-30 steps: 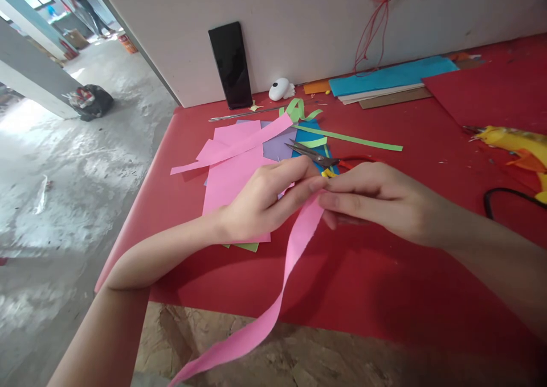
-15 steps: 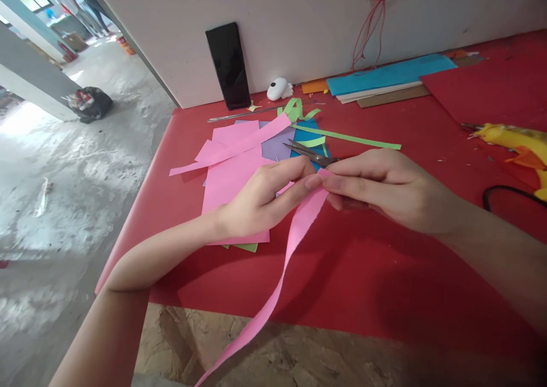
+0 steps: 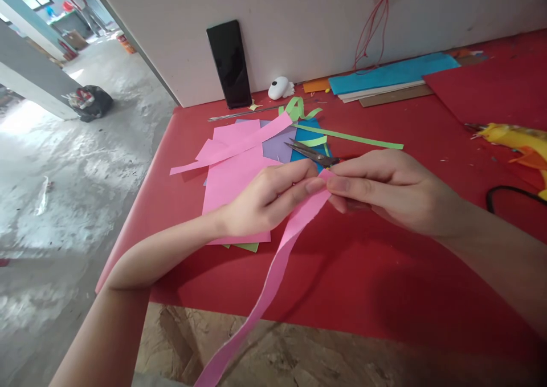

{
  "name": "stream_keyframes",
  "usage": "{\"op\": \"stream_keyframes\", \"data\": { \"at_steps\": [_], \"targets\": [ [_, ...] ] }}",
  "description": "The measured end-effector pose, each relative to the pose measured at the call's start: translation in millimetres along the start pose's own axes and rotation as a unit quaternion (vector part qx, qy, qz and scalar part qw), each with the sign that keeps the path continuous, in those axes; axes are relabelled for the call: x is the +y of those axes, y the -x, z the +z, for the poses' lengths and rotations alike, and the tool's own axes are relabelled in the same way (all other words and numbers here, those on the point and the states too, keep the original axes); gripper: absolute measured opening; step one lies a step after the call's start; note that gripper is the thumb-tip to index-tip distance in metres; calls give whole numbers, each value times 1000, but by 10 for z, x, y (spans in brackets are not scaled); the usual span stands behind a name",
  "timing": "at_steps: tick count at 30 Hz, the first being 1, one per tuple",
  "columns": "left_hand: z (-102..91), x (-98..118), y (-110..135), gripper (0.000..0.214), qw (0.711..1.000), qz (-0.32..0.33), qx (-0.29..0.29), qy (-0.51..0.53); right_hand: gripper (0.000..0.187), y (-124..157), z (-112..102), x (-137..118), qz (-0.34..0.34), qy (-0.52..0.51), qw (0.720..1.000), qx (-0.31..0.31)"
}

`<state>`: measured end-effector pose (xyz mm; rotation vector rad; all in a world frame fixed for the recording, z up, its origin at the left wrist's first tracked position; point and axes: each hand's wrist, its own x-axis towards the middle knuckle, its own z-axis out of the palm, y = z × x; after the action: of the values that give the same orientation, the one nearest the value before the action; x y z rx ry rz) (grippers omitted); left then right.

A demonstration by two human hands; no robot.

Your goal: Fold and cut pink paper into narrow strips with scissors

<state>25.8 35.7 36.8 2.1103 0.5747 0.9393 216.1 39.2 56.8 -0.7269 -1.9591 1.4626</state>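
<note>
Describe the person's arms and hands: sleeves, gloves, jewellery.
Left hand and right hand are bare: no gloves, rings or watch in view. Left forearm and right forearm are uncovered to the picture's edge: no sleeve, bracelet or marking shows.

Both hands, left hand and right hand, pinch a pink paper strip trailing toward 7 o'clock over the red table.

Quick count: hands two – left hand, right hand. Pink strips two – held pink strip, loose pink strip. Scissors one pair. Black phone one. Long green strip one. Yellow tool one.
</note>
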Motion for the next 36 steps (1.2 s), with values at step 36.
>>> {"op": "stream_keyframes", "data": {
  "at_steps": [36],
  "targets": [
    [103, 126, 3, 41, 969, -191, 22, 156, 41, -13, -95, 108, -59, -19, 988, 142]
  ]
}}
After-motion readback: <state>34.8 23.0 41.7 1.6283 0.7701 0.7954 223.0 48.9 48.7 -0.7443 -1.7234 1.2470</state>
